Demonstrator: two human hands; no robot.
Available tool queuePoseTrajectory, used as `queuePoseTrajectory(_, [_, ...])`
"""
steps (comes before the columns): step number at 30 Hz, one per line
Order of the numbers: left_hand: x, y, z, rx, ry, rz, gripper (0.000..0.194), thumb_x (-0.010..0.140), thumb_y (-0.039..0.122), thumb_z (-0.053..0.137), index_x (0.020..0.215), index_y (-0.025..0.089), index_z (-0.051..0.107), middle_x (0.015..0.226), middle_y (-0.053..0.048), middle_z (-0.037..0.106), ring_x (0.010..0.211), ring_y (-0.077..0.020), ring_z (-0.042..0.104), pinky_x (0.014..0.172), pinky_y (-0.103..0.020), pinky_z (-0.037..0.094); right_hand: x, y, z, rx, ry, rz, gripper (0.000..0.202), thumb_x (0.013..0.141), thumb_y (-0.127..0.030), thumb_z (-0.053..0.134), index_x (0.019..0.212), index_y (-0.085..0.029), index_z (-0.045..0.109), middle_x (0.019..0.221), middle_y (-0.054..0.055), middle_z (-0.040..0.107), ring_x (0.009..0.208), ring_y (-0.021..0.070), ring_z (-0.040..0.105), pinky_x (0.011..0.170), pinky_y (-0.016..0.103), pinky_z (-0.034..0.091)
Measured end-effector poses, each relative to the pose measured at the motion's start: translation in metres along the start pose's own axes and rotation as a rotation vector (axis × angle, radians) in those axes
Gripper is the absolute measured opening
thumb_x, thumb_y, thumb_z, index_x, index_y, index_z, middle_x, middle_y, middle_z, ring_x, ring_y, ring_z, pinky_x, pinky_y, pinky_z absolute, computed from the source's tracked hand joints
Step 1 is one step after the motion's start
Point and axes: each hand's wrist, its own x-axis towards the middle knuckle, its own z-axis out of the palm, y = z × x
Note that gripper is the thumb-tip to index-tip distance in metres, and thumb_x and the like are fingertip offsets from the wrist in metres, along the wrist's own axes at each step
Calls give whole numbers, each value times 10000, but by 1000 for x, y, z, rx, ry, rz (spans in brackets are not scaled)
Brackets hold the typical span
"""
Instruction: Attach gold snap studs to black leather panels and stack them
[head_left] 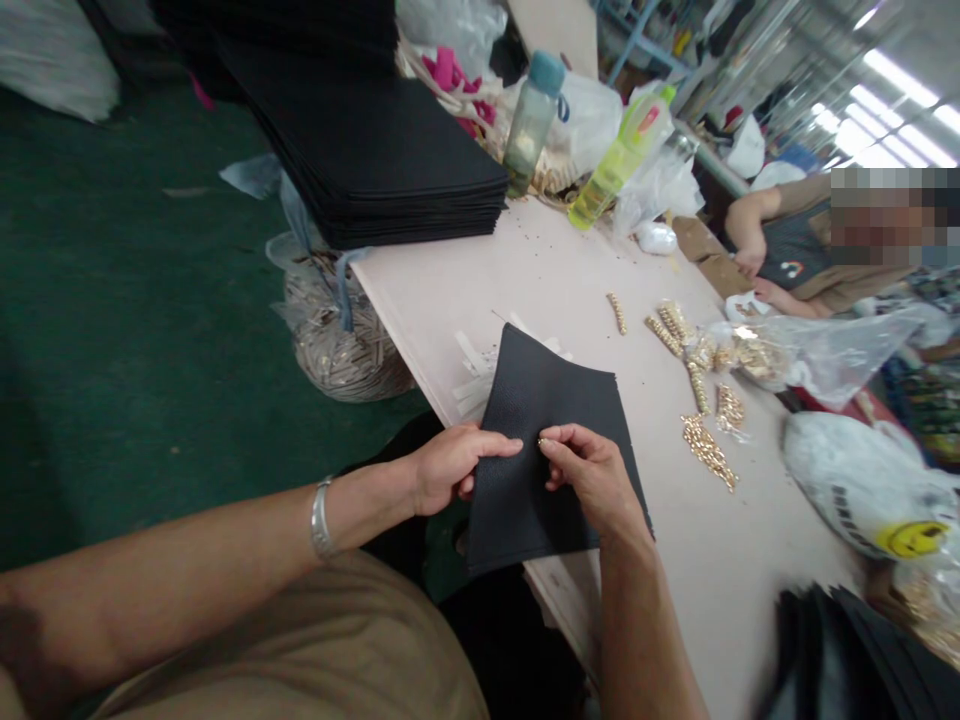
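A black textured panel (551, 390) lies tilted over the near edge of the pale table (480, 280). My left hand (454, 462) grips its left edge, thumb on top and fingers underneath. Over the middle of the panel, my right hand (589, 465) pinches a tiny gold piece (540, 441) between thumb and forefinger. To the right on the table lie a loose pile of small gold pieces (709, 452) and several rows of gold parts (664, 336). White strips (472, 375) stick out behind the panel's left side.
A tall stack of black sheets (390, 150) stands at the back left, near a blue-capped bottle (531, 125) and a yellow-green bottle (611, 175). Plastic bags (847, 480) and more black pieces (847, 650) are at right. Across the table sits another person (802, 240).
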Motion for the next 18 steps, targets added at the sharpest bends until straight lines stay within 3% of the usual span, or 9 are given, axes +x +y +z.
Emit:
queuePoseTrajectory(4, [-2,-1,1,38,24,27,348,655,463,723,590,187,521,427,76,404,342,-61,287,346,-196,168,1,-2,4,41,35,9,387,639,-392,847,869,-185,615,577,-93,557,448,77,522,415,208,533])
queuePoseTrajectory(11, [-7,3,-2,174,-15,123,307,710,456,689,826,172,677,578,26,562,460,-101,441,362,-175,222,1,-9,2,46,44,49,447,598,-419,852,848,-184,566,497,-102,556,394,69,505,403,196,519])
queuePoseTrajectory(18, [-17,9,6,287,-68,201,358,743,503,630,851,171,707,582,27,557,459,-100,410,380,-197,241,-12,-10,11,221,143,38,509,566,-466,873,853,-190,556,580,-104,553,452,77,536,439,239,568])
